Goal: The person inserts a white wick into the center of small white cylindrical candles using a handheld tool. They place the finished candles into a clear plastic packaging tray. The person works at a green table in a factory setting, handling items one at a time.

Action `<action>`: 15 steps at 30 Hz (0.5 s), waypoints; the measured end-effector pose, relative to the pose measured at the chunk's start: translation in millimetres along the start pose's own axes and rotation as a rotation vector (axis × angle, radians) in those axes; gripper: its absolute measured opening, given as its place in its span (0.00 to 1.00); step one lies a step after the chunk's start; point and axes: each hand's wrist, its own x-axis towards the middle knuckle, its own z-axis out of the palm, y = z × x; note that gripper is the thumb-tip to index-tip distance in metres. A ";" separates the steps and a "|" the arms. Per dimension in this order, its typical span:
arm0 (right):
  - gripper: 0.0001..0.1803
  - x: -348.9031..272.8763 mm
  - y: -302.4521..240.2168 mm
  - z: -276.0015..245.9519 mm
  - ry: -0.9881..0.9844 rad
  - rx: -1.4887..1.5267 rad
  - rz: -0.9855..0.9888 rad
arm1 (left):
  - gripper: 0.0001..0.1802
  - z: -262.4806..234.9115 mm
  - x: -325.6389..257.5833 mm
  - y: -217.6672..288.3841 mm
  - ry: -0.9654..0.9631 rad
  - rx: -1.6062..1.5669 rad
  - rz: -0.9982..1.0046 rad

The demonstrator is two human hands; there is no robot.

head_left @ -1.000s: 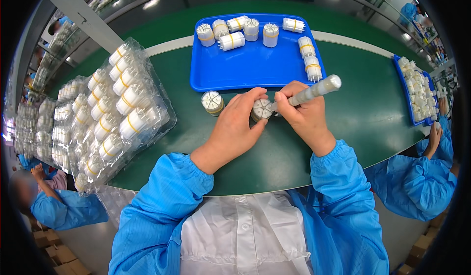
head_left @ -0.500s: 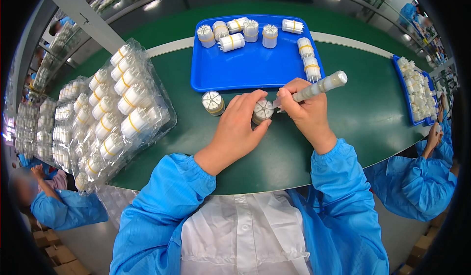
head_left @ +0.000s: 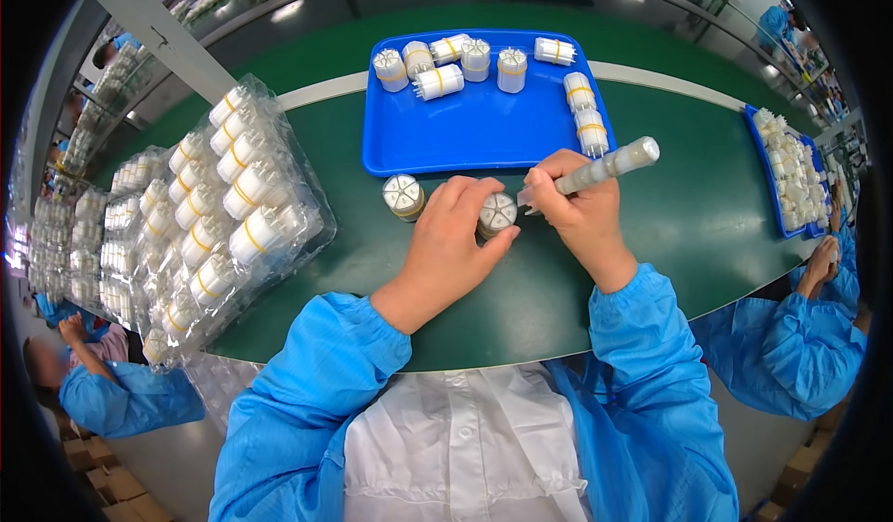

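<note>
Now left hand (head_left: pixel 453 234) fingers curled around a white spool (head_left: pixel 498 213) standing on the green table (head_left: pixel 688 234); right hand (head_left: pixel 575 207) pinches a tube (head_left: pixel 605 165) at it. Blue tray (head_left: pixel 484 127) behind holds more spools.

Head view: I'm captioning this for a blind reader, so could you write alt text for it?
Seen from above, a person in blue sleeves steadies a small white cylinder on a green table with the left hand, while the right hand holds a pen-like tool to it. A second cylinder stands beside a blue tray holding more, and clear packs lie at left.
</note>
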 end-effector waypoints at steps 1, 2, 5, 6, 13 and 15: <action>0.07 1.5 -0.9 -2.0 0.007 -0.002 0.014 | 0.30 -0.1 0.2 1.3 0.007 -0.009 0.022; 0.07 1.5 -0.1 -2.9 -0.009 -0.011 0.002 | 0.30 -1.0 1.1 3.0 0.011 -0.018 0.046; 0.07 1.2 0.4 -3.5 -0.044 -0.044 -0.037 | 0.30 0.5 0.3 1.0 0.012 -0.034 0.094; 0.07 1.1 -1.5 -2.5 -0.048 -0.059 -0.054 | 0.30 1.1 0.2 0.0 0.011 -0.037 0.107; 0.08 -0.1 3.4 -0.7 -0.097 -0.140 -0.038 | 0.29 1.3 1.2 4.7 0.007 0.049 0.076; 0.08 0.0 3.0 -1.3 -0.094 -0.133 -0.016 | 0.29 5.6 -0.3 -1.0 -0.014 0.080 0.025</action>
